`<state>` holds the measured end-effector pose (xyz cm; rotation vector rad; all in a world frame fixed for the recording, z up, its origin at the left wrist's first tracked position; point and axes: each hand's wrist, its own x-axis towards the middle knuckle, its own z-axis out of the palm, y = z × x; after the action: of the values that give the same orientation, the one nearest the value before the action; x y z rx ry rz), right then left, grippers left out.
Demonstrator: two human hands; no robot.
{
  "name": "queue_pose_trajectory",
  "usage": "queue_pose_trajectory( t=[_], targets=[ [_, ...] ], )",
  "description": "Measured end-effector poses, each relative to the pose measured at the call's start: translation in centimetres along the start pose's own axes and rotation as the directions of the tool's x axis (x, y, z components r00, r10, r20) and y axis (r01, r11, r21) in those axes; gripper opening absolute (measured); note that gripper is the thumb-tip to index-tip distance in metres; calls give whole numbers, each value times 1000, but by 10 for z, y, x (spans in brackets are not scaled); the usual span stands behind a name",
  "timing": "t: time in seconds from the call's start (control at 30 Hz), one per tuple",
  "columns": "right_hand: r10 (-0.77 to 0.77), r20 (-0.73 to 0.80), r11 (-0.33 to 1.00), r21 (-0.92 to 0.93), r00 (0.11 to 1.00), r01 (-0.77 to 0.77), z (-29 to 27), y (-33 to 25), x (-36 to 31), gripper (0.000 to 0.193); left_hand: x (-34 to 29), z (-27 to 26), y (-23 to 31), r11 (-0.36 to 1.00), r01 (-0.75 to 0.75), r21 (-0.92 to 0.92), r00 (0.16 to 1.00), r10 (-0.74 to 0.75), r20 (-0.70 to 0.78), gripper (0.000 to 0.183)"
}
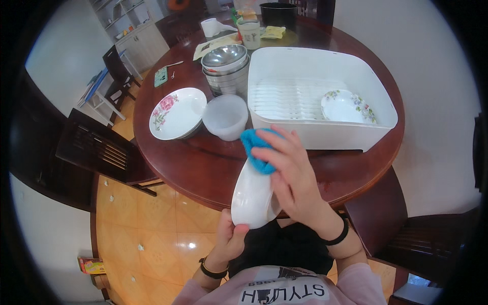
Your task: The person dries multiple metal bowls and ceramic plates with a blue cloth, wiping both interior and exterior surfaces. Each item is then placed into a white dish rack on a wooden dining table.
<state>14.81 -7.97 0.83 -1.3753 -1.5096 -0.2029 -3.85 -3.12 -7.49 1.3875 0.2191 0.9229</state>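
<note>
A white plate (250, 195) is tilted up in front of my body, near the table's front edge. My left hand (231, 236) grips its lower rim, thumb on the face toward me. With my right hand (292, 175) I press a blue cloth (259, 152) against the plate's upper edge, fingers curled over the cloth. Just beyond the cloth sits a translucent plastic bowl (225, 117). A flowered white plate (178, 113) lies to its left, on top of other dishes. The white dish rack (315, 133) stands behind my right hand, holding one flower-rimmed plate (347, 108).
Stacked metal bowls (226, 68) stand left of the rack on the round dark-red table (203, 173). A patterned phone (160, 77), a cup (249, 34), a paper roll (210, 27) and a black pot (278, 14) are farther back. Dark wooden chairs (96, 145) flank the table.
</note>
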Motion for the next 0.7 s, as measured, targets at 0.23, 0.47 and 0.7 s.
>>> queue_pose_trajectory(
  t=[0.23, 0.47, 0.7],
  targets=[
    [348, -79, 866, 408, 934, -288, -3, 23, -15, 35, 1, 10, 9, 998, -62, -11, 996, 62, -68, 42],
    [654, 36, 495, 735, 756, -463, 18, 15, -40, 50, 2, 14, 6, 985, -169, 31, 973, 171, -158, 57],
    [687, 311, 29, 891, 657, -452, 40, 13, -68, 56, -2, 5, -11, 971, -184, 152, 975, 200, -95, 82]
  ],
)
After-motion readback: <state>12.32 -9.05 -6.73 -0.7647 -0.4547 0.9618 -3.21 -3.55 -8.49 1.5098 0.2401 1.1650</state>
